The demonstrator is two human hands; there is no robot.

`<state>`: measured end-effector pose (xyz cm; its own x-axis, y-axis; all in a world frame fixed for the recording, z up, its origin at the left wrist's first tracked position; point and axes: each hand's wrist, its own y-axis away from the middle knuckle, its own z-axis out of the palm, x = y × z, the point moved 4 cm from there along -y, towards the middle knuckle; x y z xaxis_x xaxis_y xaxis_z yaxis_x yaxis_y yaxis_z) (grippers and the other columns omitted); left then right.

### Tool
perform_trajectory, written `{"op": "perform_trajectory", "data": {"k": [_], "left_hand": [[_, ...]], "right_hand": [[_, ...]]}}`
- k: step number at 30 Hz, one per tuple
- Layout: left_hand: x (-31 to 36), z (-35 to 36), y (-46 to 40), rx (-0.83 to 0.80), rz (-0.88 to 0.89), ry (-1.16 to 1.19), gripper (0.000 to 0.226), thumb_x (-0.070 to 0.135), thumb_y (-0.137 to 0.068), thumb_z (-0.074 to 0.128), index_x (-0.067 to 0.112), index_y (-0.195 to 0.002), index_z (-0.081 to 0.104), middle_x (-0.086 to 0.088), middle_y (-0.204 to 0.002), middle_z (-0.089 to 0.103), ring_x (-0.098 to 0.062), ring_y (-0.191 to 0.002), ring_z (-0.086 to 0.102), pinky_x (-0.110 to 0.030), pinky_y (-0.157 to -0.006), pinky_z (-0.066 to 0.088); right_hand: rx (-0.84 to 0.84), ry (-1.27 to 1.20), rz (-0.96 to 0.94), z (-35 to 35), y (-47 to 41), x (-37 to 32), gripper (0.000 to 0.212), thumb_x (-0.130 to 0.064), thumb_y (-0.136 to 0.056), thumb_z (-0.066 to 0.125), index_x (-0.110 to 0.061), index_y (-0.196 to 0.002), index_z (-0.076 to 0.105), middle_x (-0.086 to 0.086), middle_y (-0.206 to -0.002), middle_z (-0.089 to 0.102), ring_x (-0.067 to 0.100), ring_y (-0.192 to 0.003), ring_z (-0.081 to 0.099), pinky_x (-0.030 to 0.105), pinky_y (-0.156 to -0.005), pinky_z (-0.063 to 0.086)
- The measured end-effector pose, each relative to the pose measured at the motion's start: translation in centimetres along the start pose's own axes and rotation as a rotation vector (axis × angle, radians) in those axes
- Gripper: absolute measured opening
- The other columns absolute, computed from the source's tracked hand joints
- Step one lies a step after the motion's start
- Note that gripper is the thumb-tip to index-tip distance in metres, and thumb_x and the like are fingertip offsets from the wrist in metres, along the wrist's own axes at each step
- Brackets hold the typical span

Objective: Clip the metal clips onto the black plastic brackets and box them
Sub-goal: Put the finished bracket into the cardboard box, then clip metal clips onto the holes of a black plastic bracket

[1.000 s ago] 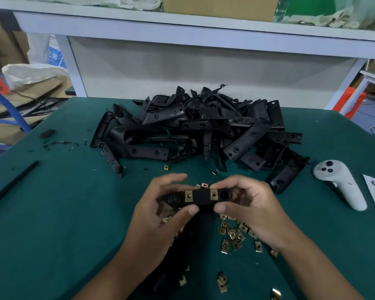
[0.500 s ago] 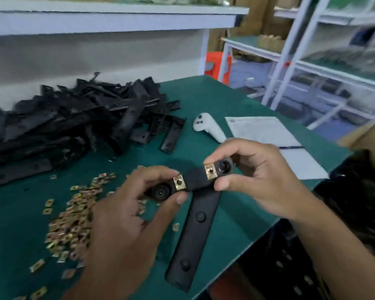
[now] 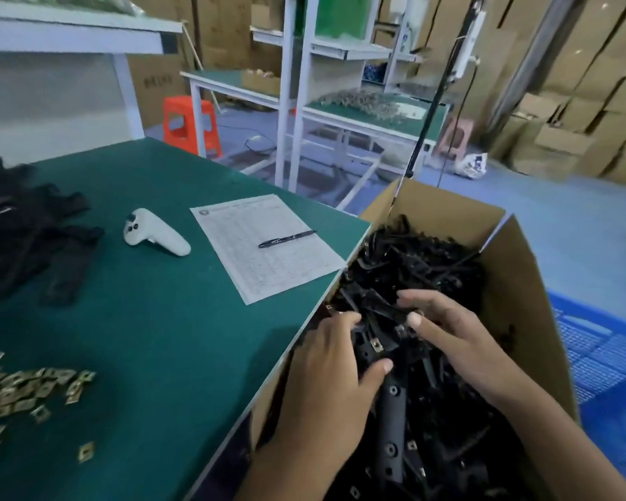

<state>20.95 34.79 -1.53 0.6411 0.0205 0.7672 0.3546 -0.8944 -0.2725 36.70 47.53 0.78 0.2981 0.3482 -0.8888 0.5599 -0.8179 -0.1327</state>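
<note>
Both hands are over the cardboard box (image 3: 514,283). Left hand (image 3: 326,377) and right hand (image 3: 445,330) have fingers curled round 1 clipped bracket (image 3: 380,350).

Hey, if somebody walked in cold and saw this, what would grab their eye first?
Probably the two hands, left hand and right hand, holding a black bracket over the cardboard box at the right, which is heaped with more brackets. Next, the green table at the left, with a paper form and pen, and brass clips near its front left edge.
</note>
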Motion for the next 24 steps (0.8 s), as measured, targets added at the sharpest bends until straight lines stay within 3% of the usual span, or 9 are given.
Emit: {"op": "perform_trajectory", "data": {"k": [3,5,7,10,12,15,20,22,24], "left_hand": [[-1.5,-1.4,0.5,0.007,-0.033,0.000,0.032,0.053,-0.094,0.059,0.050,-0.121,0.042,0.033,-0.117,0.050,0.006,-0.114,0.045,-0.021,-0.094,0.039],[-2.8,-4.2,1.1,0.091,-0.037,-0.017,0.012,0.046,-0.093,0.061,0.041,-0.103,0.055,0.027,-0.101,0.059,0.002,-0.103,0.052,-0.025,-0.091,0.044],[-4.5,-8.0,2.0,0.204,-0.050,-0.060,0.012,0.046,-0.091,0.057,0.034,-0.091,0.059,0.020,-0.093,0.063,0.001,-0.095,0.052,-0.027,-0.088,0.043],[-7.8,-14.5,4.3,0.346,-0.142,-0.139,0.026,0.055,-0.092,0.043,0.035,-0.091,0.059,0.021,-0.094,0.062,0.003,-0.093,0.052,-0.026,-0.087,0.043],[-10.4,-18.9,6.8,0.422,-0.237,-0.166,0.027,0.056,-0.096,0.041,0.038,-0.094,0.060,0.024,-0.094,0.062,0.005,-0.092,0.056,-0.023,-0.082,0.046],[-14.0,-25.3,11.8,0.607,-0.388,-0.229,0.022,0.059,-0.094,0.048,0.043,-0.092,0.063,0.030,-0.095,0.063,0.009,-0.093,0.059,-0.009,-0.075,0.041],[-19.3,-31.9,19.5,0.827,-0.598,-0.298,0.029,0.071,-0.079,0.052,0.046,-0.085,0.064,0.036,-0.100,0.063,0.012,-0.097,0.057,-0.016,-0.078,0.043],[-21.0,-32.8,21.1,0.911,-0.662,-0.312,0.042,0.075,-0.077,0.046,0.036,-0.078,0.062,0.026,-0.092,0.065,0.014,-0.094,0.054,-0.013,-0.069,0.040],[-22.0,-33.1,21.6,0.978,-0.694,-0.359,0.044,0.074,-0.079,0.041,0.034,-0.077,0.056,0.020,-0.081,0.061,0.017,-0.092,0.049,-0.012,-0.067,0.037]], "right_hand": [[0.169,0.100,0.068,-0.3,-0.6,2.0,0.005,-0.027,-0.093,0.069,-0.029,-0.092,0.073,0.003,-0.089,0.070,0.009,-0.080,0.065,0.022,-0.071,0.049],[0.159,0.064,0.044,0.7,-1.5,3.1,0.013,-0.040,-0.086,0.069,-0.028,-0.085,0.074,-0.002,-0.082,0.071,0.014,-0.077,0.066,0.016,-0.065,0.049],[0.093,0.087,0.004,3.0,-2.4,3.2,0.030,-0.052,-0.080,0.072,-0.026,-0.095,0.075,-0.005,-0.083,0.074,0.006,-0.075,0.068,0.012,-0.067,0.051],[-0.089,0.065,0.015,8.4,-5.2,5.4,0.069,-0.083,-0.068,0.071,-0.027,-0.108,0.073,-0.008,-0.093,0.076,0.009,-0.087,0.072,0.024,-0.079,0.057],[-0.236,0.092,-0.036,13.4,-7.5,5.2,0.069,-0.092,-0.066,0.061,-0.034,-0.102,0.073,-0.016,-0.086,0.074,0.011,-0.083,0.071,0.011,-0.072,0.054],[-0.415,0.160,-0.229,23.1,-7.9,-2.1,0.068,-0.087,-0.079,0.052,-0.024,-0.099,0.066,-0.005,-0.074,0.066,0.016,-0.065,0.064,0.026,-0.058,0.049],[-0.564,0.074,-0.570,35.0,-5.6,-15.9,0.046,-0.064,-0.100,0.044,-0.025,-0.079,0.058,-0.007,-0.071,0.055,0.008,-0.064,0.053,0.017,-0.060,0.037],[-0.591,0.065,-0.625,38.7,-6.5,-18.2,0.026,-0.053,-0.098,0.052,-0.031,-0.084,0.058,-0.011,-0.082,0.057,0.008,-0.077,0.053,0.018,-0.068,0.037],[-0.452,0.219,-0.726,41.6,-8.2,-19.7,0.012,-0.042,-0.096,0.064,-0.035,-0.105,0.058,-0.016,-0.110,0.055,0.004,-0.102,0.048,0.023,-0.089,0.039]]}}
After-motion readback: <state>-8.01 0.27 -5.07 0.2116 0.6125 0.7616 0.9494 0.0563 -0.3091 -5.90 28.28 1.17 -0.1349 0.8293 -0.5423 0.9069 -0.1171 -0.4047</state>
